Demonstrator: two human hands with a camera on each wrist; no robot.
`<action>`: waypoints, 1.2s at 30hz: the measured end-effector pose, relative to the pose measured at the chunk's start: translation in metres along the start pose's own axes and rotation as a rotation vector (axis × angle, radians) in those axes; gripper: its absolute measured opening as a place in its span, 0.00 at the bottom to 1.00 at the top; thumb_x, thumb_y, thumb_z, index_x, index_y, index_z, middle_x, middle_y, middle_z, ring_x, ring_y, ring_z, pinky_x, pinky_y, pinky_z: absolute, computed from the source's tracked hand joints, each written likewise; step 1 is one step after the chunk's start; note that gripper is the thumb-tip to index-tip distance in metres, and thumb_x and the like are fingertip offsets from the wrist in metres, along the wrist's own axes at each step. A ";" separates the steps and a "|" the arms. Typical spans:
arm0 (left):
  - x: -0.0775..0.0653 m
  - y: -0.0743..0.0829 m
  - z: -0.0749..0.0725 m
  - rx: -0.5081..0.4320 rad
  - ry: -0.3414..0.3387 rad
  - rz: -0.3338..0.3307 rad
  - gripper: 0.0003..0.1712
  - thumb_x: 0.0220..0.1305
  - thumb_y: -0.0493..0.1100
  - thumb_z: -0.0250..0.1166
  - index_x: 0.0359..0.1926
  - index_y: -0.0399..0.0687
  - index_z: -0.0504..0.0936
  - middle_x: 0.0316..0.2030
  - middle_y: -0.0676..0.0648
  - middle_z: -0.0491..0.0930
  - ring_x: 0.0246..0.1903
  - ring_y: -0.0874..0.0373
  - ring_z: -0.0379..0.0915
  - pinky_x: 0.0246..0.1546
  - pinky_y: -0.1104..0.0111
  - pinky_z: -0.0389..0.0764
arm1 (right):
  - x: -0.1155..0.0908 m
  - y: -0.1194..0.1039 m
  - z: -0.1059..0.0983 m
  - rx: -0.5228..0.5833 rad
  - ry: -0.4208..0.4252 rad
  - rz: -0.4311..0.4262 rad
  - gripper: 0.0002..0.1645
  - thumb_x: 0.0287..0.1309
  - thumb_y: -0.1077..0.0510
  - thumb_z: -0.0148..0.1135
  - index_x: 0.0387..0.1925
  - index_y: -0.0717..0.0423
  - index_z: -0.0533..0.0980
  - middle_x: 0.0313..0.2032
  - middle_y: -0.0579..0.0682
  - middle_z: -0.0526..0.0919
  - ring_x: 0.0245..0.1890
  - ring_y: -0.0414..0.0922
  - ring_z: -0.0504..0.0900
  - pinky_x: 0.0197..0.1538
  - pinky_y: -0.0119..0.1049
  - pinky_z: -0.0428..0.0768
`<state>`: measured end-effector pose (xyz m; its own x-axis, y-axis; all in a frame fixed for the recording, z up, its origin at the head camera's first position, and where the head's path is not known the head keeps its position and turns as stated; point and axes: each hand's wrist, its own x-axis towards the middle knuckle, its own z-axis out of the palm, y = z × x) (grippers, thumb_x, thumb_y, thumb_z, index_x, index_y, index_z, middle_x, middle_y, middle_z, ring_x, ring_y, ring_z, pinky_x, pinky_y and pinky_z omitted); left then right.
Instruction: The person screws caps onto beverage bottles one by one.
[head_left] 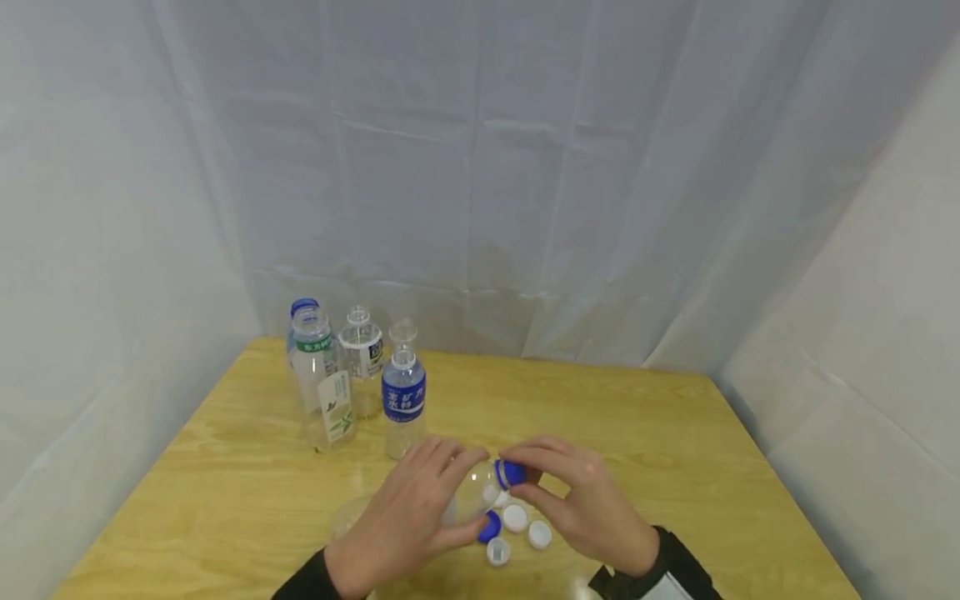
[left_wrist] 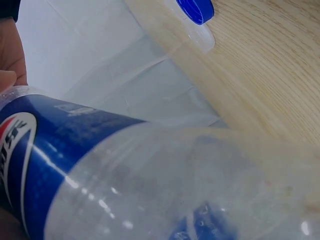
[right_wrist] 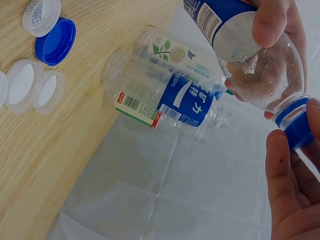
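My left hand grips the body of a clear plastic bottle with a blue label. The bottle lies tilted sideways, its neck toward my right hand. My right thumb and fingers pinch a blue cap at the bottle's mouth. A strip of blue ring and clear neck shows behind the cap in the right wrist view. Droplets cling to the inside of the bottle. Under the hands lie a loose blue cap and several white caps on the table.
Several uncapped bottles stand at the table's back left, among them a blue-labelled one and one with a green-and-white label. The wooden table meets pale hanging sheets behind and at both sides.
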<state>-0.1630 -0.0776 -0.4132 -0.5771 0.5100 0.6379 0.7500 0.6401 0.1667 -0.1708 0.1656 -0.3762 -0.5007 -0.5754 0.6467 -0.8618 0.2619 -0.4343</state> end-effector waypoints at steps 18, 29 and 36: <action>0.003 0.002 0.000 -0.027 0.002 0.044 0.32 0.58 0.58 0.70 0.61 0.53 0.75 0.42 0.57 0.75 0.41 0.64 0.68 0.41 0.69 0.73 | 0.001 -0.002 -0.002 0.038 0.020 0.005 0.19 0.58 0.65 0.70 0.52 0.55 0.82 0.46 0.49 0.87 0.44 0.42 0.86 0.46 0.32 0.85; 0.003 0.005 -0.002 -0.030 0.002 0.041 0.32 0.63 0.62 0.66 0.63 0.54 0.74 0.44 0.57 0.74 0.42 0.64 0.68 0.41 0.70 0.73 | -0.003 -0.006 -0.007 0.024 0.001 0.166 0.15 0.59 0.57 0.70 0.48 0.45 0.81 0.29 0.38 0.79 0.27 0.32 0.74 0.29 0.28 0.78; 0.001 0.006 -0.002 -0.040 -0.019 0.011 0.32 0.62 0.63 0.66 0.63 0.54 0.75 0.44 0.58 0.74 0.42 0.66 0.67 0.41 0.71 0.72 | -0.004 -0.005 -0.009 0.023 -0.037 0.078 0.22 0.60 0.61 0.69 0.56 0.51 0.79 0.40 0.43 0.84 0.36 0.35 0.81 0.38 0.31 0.83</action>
<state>-0.1587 -0.0746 -0.4095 -0.5744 0.5281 0.6255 0.7686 0.6107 0.1902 -0.1648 0.1735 -0.3712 -0.5626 -0.5822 0.5870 -0.8181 0.2895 -0.4969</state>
